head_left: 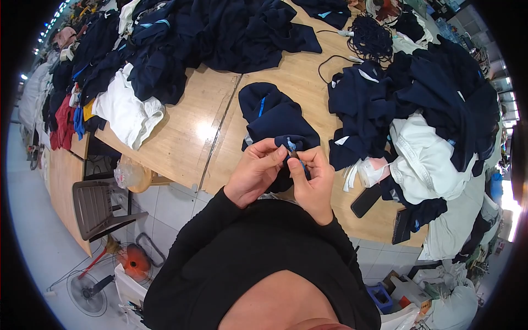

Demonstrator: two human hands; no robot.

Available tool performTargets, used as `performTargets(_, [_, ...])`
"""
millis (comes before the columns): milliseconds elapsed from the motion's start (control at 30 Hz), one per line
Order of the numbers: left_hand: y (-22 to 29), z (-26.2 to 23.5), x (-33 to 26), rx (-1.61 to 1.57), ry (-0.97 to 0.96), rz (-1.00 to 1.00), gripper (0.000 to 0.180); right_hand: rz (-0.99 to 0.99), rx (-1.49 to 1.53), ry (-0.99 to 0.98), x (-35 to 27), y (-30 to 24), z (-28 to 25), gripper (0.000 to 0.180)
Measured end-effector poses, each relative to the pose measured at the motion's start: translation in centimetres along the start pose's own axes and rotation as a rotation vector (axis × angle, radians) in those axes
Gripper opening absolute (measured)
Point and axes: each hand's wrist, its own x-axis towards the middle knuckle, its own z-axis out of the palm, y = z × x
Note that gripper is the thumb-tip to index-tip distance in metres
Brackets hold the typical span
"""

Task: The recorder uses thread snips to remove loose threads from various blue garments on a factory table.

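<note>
A navy garment (275, 113) with a bright blue strip lies on the table in front of me, its near edge raised in my hands. My left hand (257, 169) pinches that edge between thumb and fingers, beside a small light-blue piece (291, 144) on the cloth. Close against it, my right hand (313, 184) is closed, thumb and fingertips together, on a small dark brown object (294, 155). Its kind is too small to make out. Both hands meet just above the table's near edge.
Piles of navy garments lie at the far left (220, 33) and right (368, 99). White garments (129, 110) rest at the left and right. A black phone (366, 201) sits near the front edge, by navy cord (371, 38) farther back. A chair (93, 206) and fan (88, 291) stand left.
</note>
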Motion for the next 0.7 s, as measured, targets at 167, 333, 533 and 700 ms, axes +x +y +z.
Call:
performTargets(167, [0.0,-0.1,-0.3,0.037,0.007,0.021,0.011,0.049,0.068,-0.031,-0.1,-0.3,-0.1,0.021])
performTargets(333, [0.0,0.3,-0.4,0.039,0.015,0.025,0.016,0.066,0.09,-0.034,0.0,-0.3,-0.1,0.02])
performTargets(533, [0.4,0.6,-0.1,0.035,0.009,0.017,0.014,0.129,0.156,-0.028,0.1,0.3,-0.5,0.016])
performTargets(700, [0.5,0.6,0.0,0.015,0.012,0.044,0.008,0.142,0.239,0.13,0.4,-0.2,-1.4,0.011])
